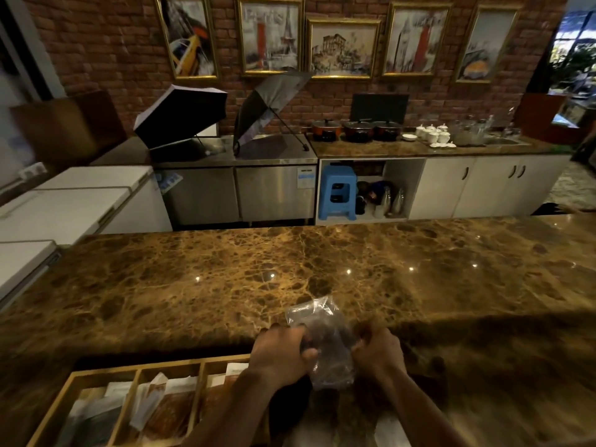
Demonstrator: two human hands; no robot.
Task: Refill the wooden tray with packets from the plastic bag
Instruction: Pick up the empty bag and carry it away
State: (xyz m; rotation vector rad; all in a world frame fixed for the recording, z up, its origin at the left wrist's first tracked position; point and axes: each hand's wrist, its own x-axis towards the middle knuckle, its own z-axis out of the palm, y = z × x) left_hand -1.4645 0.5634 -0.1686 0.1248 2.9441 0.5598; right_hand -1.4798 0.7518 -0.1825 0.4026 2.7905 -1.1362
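Observation:
A clear plastic bag (pixel 325 343) with dark contents is held above the near edge of the marble counter. My left hand (pixel 280 353) grips its left side and my right hand (pixel 377 350) grips its right side. The wooden tray (pixel 138 374) sits at the lower left, just left of my left forearm. Its compartments hold white and brown packets (pixel 167 404). My forearm covers the tray's right end. The image is blurred, so what the bag holds is unclear.
The brown marble counter (pixel 290 269) stretches wide beyond my hands. A white packet or paper (pixel 392 430) lies near the bottom edge by my right forearm. Behind the counter are white chest freezers (pixel 80 201), open umbrellas (pixel 180 117), pots and cabinets.

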